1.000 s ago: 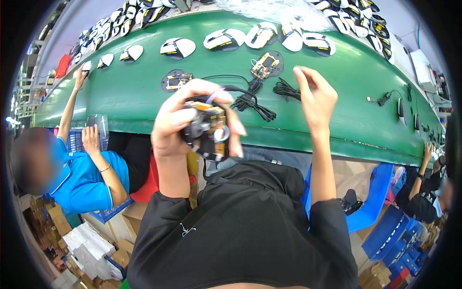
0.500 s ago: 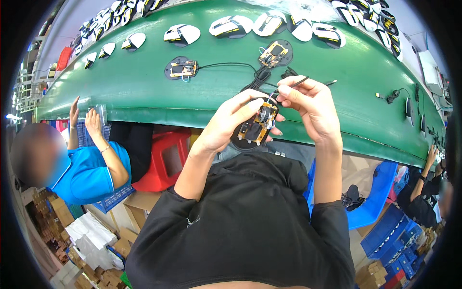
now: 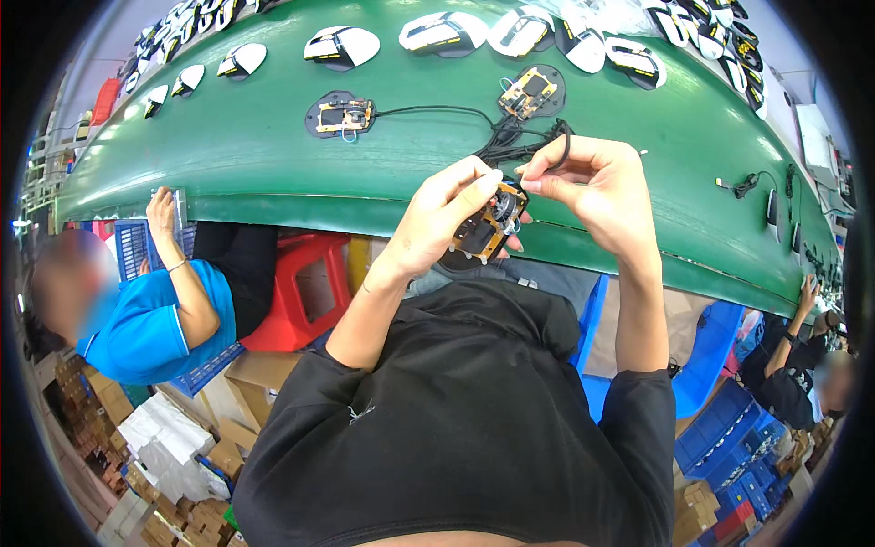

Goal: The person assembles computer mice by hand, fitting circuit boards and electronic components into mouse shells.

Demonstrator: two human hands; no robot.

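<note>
My left hand (image 3: 436,217) is closed around an opened computer mouse (image 3: 485,226), its circuit board and scroll wheel facing up. The mouse is tilted above the near edge of the green bench. At its upper end my right hand (image 3: 592,187) pinches with thumb and forefinger by the cable; what exactly sits between the fingertips is too small to make out. A black cable (image 3: 567,137) loops up beside the right fingers. Just beyond lie two more opened mouse bases, one (image 3: 532,93) near the coiled black cables (image 3: 510,141) and one (image 3: 340,117) farther left.
A row of white-and-black mouse shells (image 3: 444,34) lines the far side of the green bench (image 3: 246,146). A co-worker in blue (image 3: 155,319) sits at left by a red stool (image 3: 290,296). At right are a blue bin (image 3: 720,351) and another person (image 3: 786,374).
My right hand has moved slightly down and right, its fingers now at the upper end of the mouse. The co-worker at left has shifted a hand on the bench edge.
</note>
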